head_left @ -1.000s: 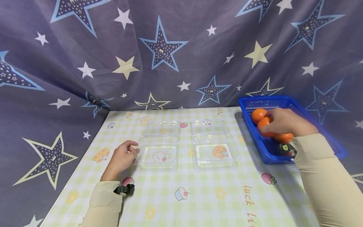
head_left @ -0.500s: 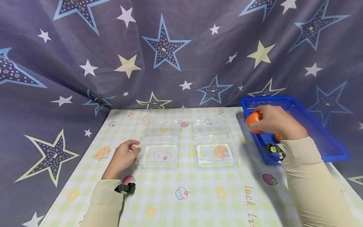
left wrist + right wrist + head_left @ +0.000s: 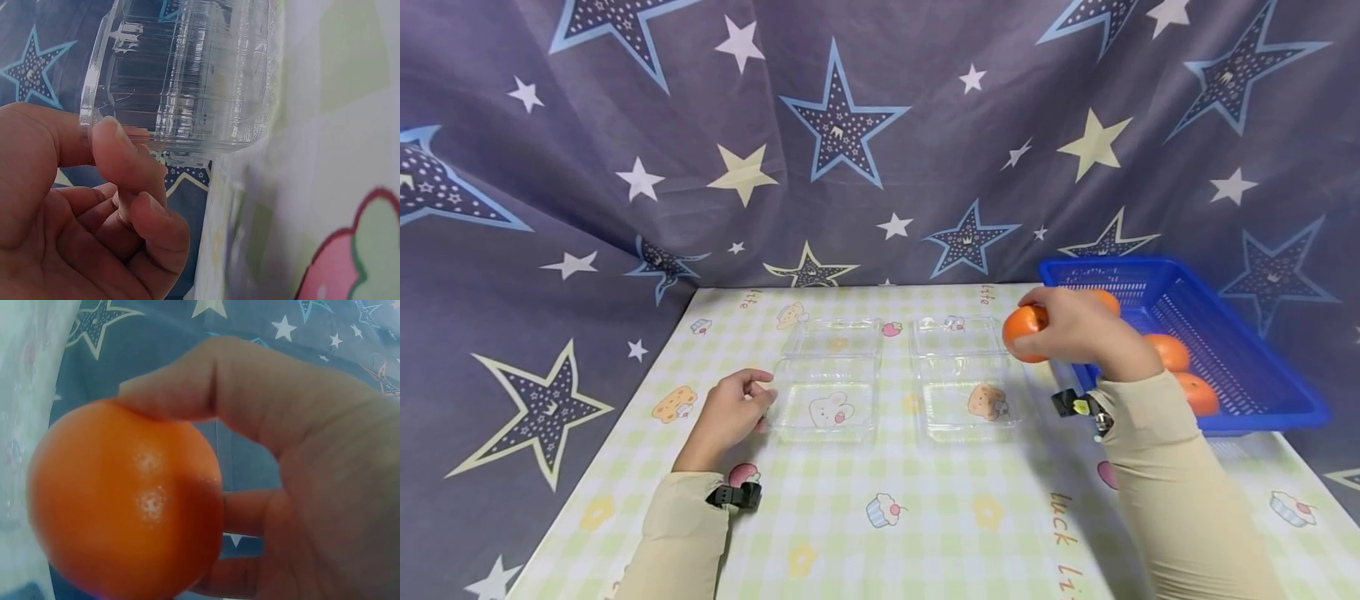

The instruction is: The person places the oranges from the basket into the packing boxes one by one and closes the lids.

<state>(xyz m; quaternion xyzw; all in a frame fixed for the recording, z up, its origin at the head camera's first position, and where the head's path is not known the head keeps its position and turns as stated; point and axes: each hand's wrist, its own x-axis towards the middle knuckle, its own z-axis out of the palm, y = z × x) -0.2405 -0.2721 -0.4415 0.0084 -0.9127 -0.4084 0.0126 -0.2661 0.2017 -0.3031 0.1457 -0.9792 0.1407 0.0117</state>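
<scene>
An orange [image 3: 1021,332] is in the grip of my right hand [image 3: 1078,329], raised above the right clear plastic box [image 3: 966,408] near its far right corner. In the right wrist view, the thumb lies on top of the orange [image 3: 125,500] and fingers come round its far side. My left hand [image 3: 730,412] pinches the left edge of the left clear plastic box [image 3: 827,425] between thumb and forefinger; the left wrist view shows the box rim [image 3: 90,94] between them. Both boxes lie with their lids folded back.
A blue plastic basket [image 3: 1210,333] stands at the table's back right. Several oranges [image 3: 1167,352] lie in it, partly hidden by the right arm. A checked tablecloth [image 3: 940,517] covers the table, and a star-patterned curtain [image 3: 887,100] hangs behind it.
My right hand has lifted an orange out of the blue basket and carried it left towards the right box. The left hand has stayed at the left box's edge.
</scene>
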